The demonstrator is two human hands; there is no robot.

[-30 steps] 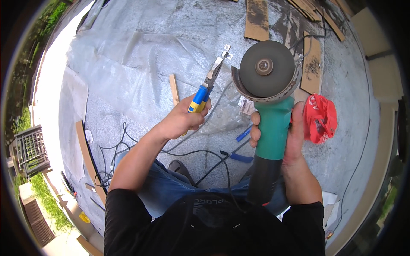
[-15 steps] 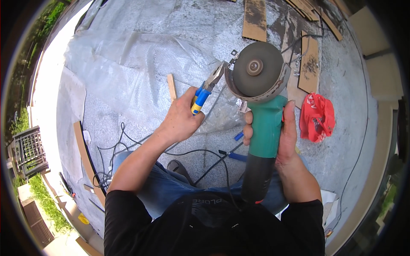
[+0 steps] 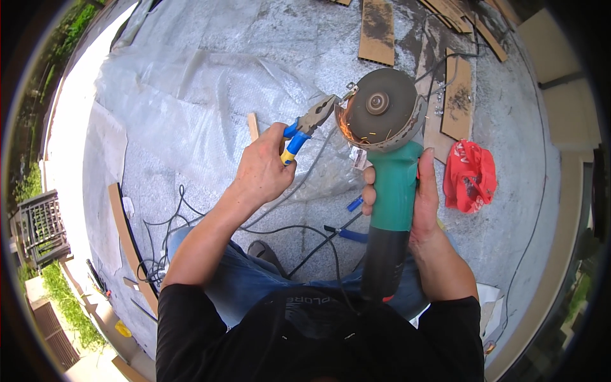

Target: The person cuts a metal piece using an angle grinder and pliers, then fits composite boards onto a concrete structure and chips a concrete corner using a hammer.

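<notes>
My left hand [image 3: 262, 164] is closed round the blue and yellow handles of a pair of pliers [image 3: 308, 125]. A small metal piece [image 3: 349, 91] sits at the tips of the plier jaws, against the left edge of the grinder's disc. My right hand [image 3: 425, 207] grips the green and black body of an angle grinder [image 3: 391, 191], disc facing up. Orange sparks [image 3: 345, 121] fly along the lower left of the dark disc [image 3: 387, 86], inside the metal guard. Part of the right fingers is hidden behind the grinder.
A red plastic bag [image 3: 470, 177] lies right of the grinder. Brown boards [image 3: 458, 95] lie at the far right, with clear plastic sheeting [image 3: 210, 95] spread left of centre. A black cord [image 3: 280, 225] loops across my lap. Blue-handled cutters [image 3: 350, 234] lie between my legs.
Sparks now show in the disc guard where there were none. The metal piece in the pliers has met the disc's edge, and the pliers have tilted slightly. Grinder and right hand shifted slightly.
</notes>
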